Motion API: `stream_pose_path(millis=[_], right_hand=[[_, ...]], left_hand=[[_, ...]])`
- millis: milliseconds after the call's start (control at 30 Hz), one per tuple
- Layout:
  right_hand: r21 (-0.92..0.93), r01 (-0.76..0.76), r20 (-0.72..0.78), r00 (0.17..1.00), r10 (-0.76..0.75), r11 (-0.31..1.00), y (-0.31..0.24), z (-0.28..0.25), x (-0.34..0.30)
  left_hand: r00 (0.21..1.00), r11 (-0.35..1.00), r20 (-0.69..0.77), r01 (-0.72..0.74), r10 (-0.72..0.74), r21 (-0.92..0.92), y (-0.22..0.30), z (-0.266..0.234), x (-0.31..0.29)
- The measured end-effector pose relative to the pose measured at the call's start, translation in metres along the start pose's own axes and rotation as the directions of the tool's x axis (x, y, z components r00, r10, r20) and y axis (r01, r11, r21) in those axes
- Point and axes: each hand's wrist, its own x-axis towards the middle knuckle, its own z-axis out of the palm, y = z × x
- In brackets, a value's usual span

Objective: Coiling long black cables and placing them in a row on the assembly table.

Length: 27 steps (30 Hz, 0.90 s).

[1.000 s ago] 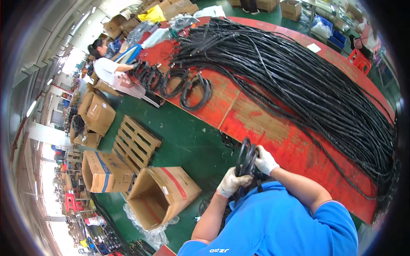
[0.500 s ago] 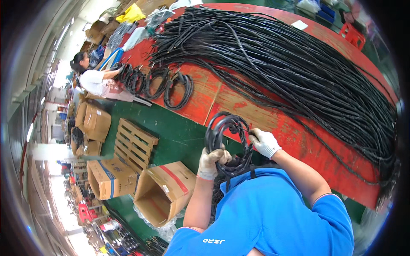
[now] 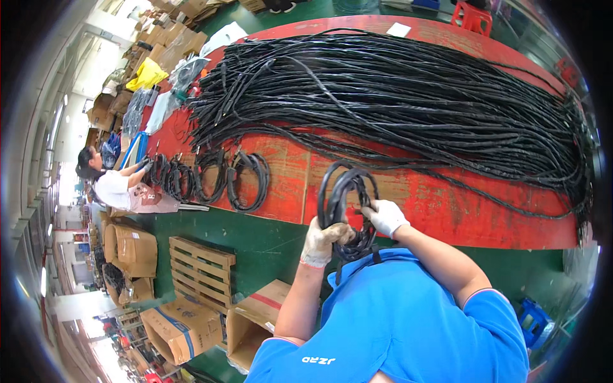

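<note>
A coiled black cable (image 3: 343,199) is held up in front of my chest, just off the table's near edge. My left hand (image 3: 325,241), in a white work glove, grips the coil at its left side with the fingers wrapped round it. My right hand (image 3: 385,218), gloved too, is closed at the coil's right side; its fingertips are partly hidden by the loops. Beyond the coil, a long heap of black cables (image 3: 396,96) stretches across the red table (image 3: 421,223). Several finished-looking coils (image 3: 250,182) lie along the table's near edge to the left.
A co-worker (image 3: 113,188) stands at the table's left end, hands on coils there. Left of me on the green floor are a wooden pallet (image 3: 201,271) and open cardboard boxes (image 3: 185,329). A blue stool (image 3: 535,324) stands at the right; a red stool (image 3: 472,18) is behind the table.
The view has swung, so the table now lies more level and the boxes sit lower. My right hand has come in closer against the coil; my left hand keeps its grip.
</note>
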Motion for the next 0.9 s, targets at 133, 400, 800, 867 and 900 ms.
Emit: stream_pose_path(millis=[133, 400, 800, 867, 900], right_hand=[[-0.488, -0.061, -0.105, 0.994, 0.011, 0.871, -0.025, 0.009, 0.003], [-0.246, -0.106, -0.223, 0.973, 0.050, 0.964, 0.012, 0.004, -0.001], [-0.166, -0.347, -0.203, 0.928, 0.313, 0.923, 0.046, 0.044, -0.028], [-0.172, -0.347, -0.202, 0.928, 0.312, 0.922, 0.045, 0.050, -0.031], [-0.166, -0.356, -0.198, 0.926, 0.323, 0.920, 0.047, 0.054, -0.033]], left_hand=[[0.985, 0.985, 0.118, 0.108, -0.124, 0.132, 0.028, -0.011, 0.010], [0.858, 0.278, 0.514, -0.492, -0.007, 0.825, 0.069, -0.068, 0.042], [0.668, -0.482, 0.455, -0.742, -0.589, 0.465, -0.020, -0.304, 0.128], [0.670, -0.531, 0.556, -0.737, -0.492, 0.419, -0.022, -0.312, 0.120], [0.665, -0.523, 0.553, -0.742, -0.502, 0.419, -0.023, -0.314, 0.116]])
